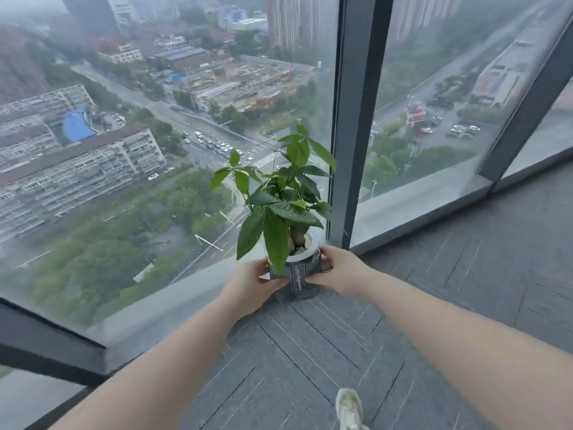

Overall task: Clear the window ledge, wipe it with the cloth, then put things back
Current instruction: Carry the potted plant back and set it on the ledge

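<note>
Floor-to-ceiling glass fills the head view, with a hazy city far below and a dark window post (356,119) rising just right of the plant. Along the foot of the glass runs a low grey window ledge (173,302), meeting dark grey carpet tiles (310,367) laid in a slanted pattern.

One potted plant (279,193) stands at the base of the post. Its dark ribbed pot (296,279) with a white inner rim appears to sit right at the line where ledge and carpet meet; whether it rests on the ledge, on the floor, or is just lifted off, I cannot tell. The left hand (248,287) grips the pot's left side, fingers curled round it, and the right hand (338,271) grips the right side the same way, so each grip is closed on the pot. Both bare forearms reach forward from the bottom of the view. A pale shoe (348,409) stands on the carpet, well below the pot.

No cloth shows anywhere, and the ledge looks dry and unmarked. Nothing else stands on the visible ledge. Judging by that, this could be either the clearing or the putting back; these pictures do not settle which.
</note>
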A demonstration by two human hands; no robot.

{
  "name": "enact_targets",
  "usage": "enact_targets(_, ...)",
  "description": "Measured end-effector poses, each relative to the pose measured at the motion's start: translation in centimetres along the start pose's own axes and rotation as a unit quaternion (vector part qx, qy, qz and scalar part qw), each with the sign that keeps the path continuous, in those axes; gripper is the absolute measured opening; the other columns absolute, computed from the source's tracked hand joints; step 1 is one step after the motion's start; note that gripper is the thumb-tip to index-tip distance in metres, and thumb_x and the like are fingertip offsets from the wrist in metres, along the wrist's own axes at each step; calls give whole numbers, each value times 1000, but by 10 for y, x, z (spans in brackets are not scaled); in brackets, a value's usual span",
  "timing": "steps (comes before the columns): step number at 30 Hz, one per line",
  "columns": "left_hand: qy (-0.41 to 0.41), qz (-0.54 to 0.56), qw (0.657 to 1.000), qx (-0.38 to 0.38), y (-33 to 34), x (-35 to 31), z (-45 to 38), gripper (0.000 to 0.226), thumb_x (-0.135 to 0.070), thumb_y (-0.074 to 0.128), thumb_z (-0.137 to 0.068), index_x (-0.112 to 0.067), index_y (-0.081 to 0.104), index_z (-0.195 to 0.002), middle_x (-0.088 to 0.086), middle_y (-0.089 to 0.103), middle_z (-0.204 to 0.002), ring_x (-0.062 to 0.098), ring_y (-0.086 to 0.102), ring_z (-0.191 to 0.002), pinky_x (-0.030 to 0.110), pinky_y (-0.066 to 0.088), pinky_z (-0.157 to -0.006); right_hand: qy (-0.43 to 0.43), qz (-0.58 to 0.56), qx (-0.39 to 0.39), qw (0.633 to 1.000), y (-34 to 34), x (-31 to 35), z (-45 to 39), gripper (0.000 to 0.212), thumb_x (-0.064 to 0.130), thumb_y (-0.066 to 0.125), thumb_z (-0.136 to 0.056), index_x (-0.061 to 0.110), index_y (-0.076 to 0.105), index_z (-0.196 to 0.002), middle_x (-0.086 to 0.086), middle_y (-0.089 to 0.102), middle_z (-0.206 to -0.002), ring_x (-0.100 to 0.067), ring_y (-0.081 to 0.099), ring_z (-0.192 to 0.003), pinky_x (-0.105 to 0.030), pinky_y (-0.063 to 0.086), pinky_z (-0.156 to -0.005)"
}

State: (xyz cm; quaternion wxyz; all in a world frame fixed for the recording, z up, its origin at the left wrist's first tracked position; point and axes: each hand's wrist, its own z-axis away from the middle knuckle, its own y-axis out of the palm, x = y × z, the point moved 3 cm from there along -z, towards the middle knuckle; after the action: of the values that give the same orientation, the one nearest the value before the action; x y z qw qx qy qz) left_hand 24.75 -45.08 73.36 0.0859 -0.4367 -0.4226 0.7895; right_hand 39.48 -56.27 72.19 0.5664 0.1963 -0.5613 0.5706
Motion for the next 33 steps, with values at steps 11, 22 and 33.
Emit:
enact_targets(11,-92,39,994,-50,-7,108,-242,22,-25,65,-87,-25,65,-110,-12,70,-107,-13,57,-67,14,40,-63,-5,40,81,996,-3,-50,-284,51,20,72,-83,18,52,-131,2,59,-129,-15,53,-123,-24,41,-97)
enact_targets(22,-92,66,992,-57,95,272,-386,25,-28,69,-83,-29,66,-109,-4,71,-112,10,70,-88,35,51,-91,12,100,88,991,77,-190,-452,49,26,70,-83,23,53,-129,2,61,-126,-17,57,-117,-25,41,-91)
enact_targets(33,-89,134,976,-146,221,423,-484,29,-18,71,-83,-14,67,-112,4,72,-110,-21,57,-72,6,37,-52,-20,28,15,999,172,-353,-565,41,12,71,-81,26,58,-117,1,66,-108,-22,69,-96,-36,53,-89)
